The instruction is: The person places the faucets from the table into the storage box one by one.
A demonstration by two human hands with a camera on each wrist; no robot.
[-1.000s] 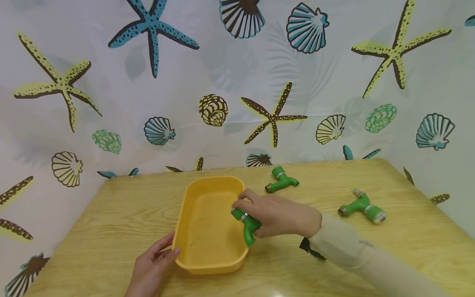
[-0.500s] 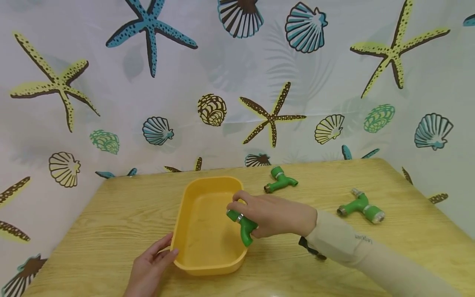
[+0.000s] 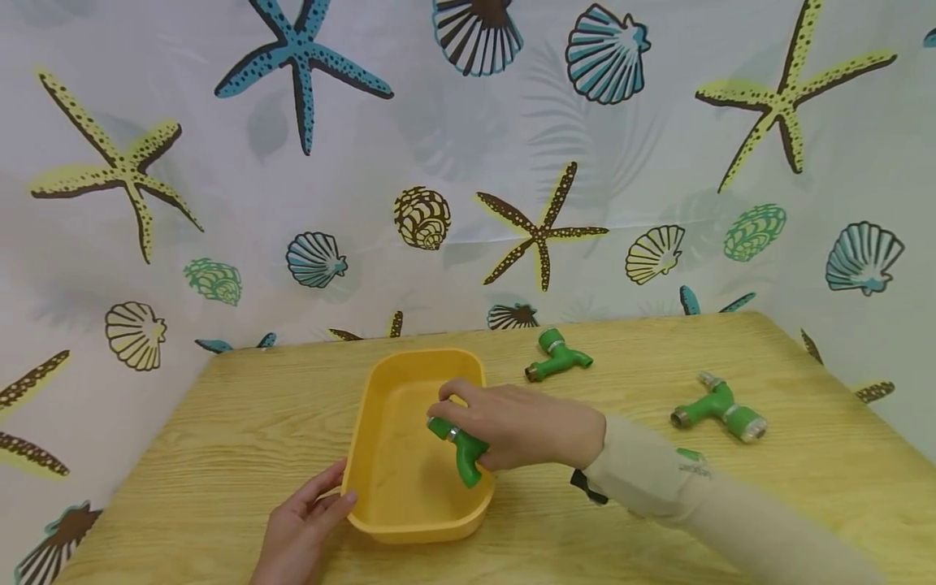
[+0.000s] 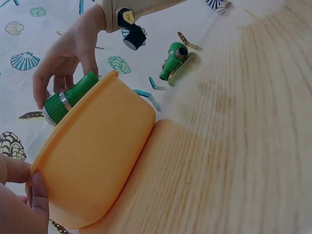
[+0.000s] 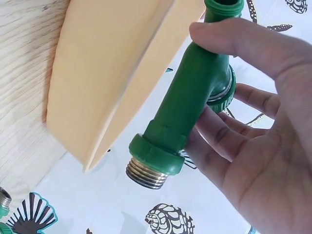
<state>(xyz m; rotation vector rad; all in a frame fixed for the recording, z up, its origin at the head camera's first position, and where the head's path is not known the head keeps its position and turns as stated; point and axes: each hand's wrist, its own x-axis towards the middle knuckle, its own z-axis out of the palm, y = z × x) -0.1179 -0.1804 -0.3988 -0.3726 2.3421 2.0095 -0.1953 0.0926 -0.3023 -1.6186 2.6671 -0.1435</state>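
At the near left corner of a yellow-orange rectangular plastic tub (image 3: 424,533), the left hand (image 3: 300,520) pinches the rim between thumb and fingers, probably to steady it on the wood-grain desk (image 3: 219,431). Over the tub's right half, a green plastic tap with a silver collar (image 3: 468,457) is grasped by the right hand (image 3: 512,422), seemingly raised to clear the rim. A second green tap (image 3: 559,357) lies near the desk's far edge. Rightward, a green piece (image 3: 690,455) is mostly hidden by the beige sleeve (image 3: 651,471); a third green tap (image 3: 720,410) lies toward the desk's right edge.
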